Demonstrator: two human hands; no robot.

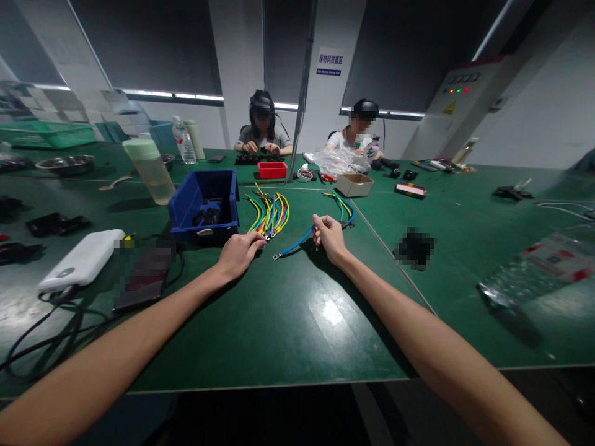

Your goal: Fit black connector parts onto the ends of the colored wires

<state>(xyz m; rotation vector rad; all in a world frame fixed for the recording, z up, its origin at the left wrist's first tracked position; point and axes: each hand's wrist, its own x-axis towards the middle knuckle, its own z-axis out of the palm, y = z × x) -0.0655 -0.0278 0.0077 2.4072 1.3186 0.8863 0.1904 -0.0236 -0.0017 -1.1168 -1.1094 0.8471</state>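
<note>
Two bare forearms reach up from the bottom corners of the frame across the green surface (288,322). Left of centre, the left hand (239,253) lies palm down with loosely curled fingers, its fingertips touching the near ends of a fanned bundle of yellow, green and blue wires (268,214); it grips nothing. Right of centre, the right hand (329,235) pinches a blue wire (297,243), whose lug end lies on the surface between the two hands. At lower left lie a white power bank (83,260) and black cables (41,334). Just left of the bundle stands a blue bin (204,207) holding dark parts. Further up, a red tray (272,170) and a small cardboard box (354,184) sit before two seated people at the far edge.
</note>
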